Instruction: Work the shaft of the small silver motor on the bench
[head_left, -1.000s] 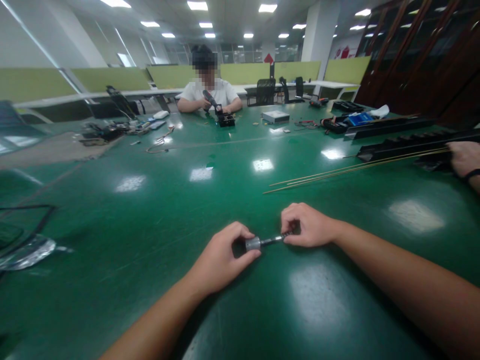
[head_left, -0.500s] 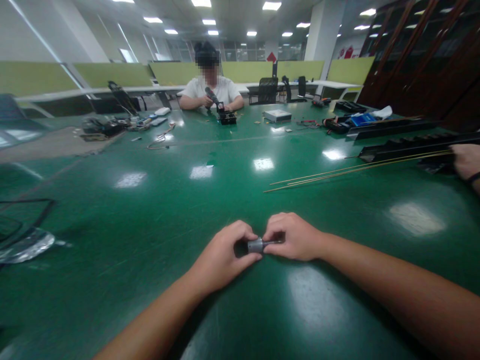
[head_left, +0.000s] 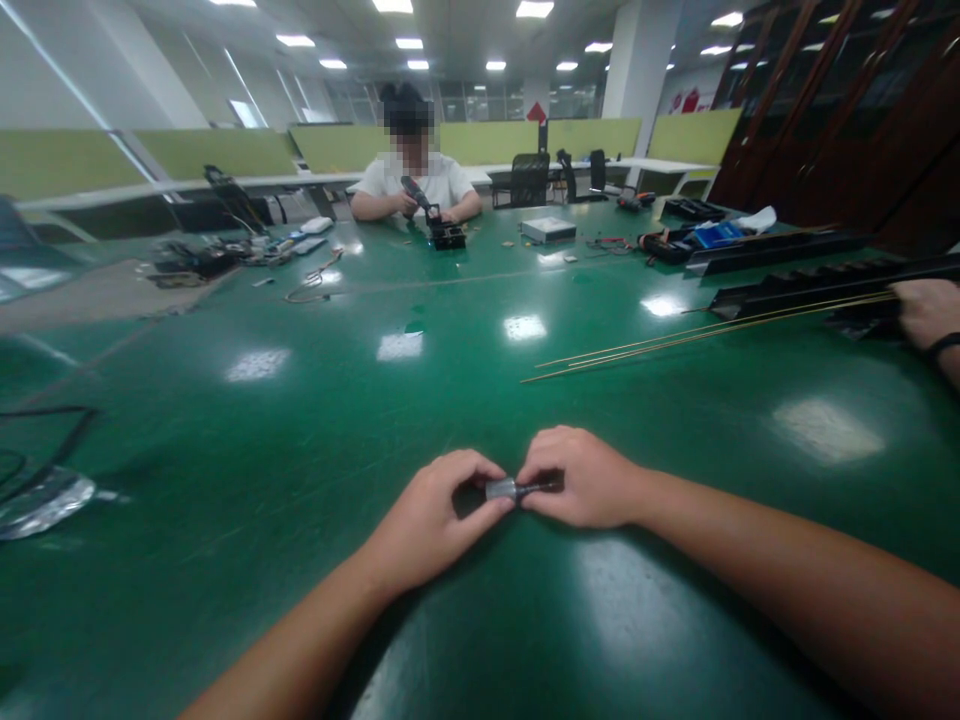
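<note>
A small grey metal cylinder with a thin shaft [head_left: 501,489] lies level between my hands, close above the green table [head_left: 300,560]. My left hand [head_left: 442,510] is closed on the wide cylinder end, thumb below and fingers above. From the other side, my right hand [head_left: 574,475] pinches the narrow dark shaft end. The fingertips of both hands almost meet at the middle of the piece. Its exact kind is too small to make out.
Thin brass-coloured rods [head_left: 645,347] lie ahead to the right, near black metal channels [head_left: 787,285] and another person's hand [head_left: 930,315]. Across the table a person [head_left: 416,190] holds a power tool over a black part [head_left: 448,235]. A silvery bag [head_left: 49,500] sits at left.
The view has shifted slightly. Both hands stay on the cylinder, which has moved a little left in view; slightly more of its shaft end shows between the fingers.
</note>
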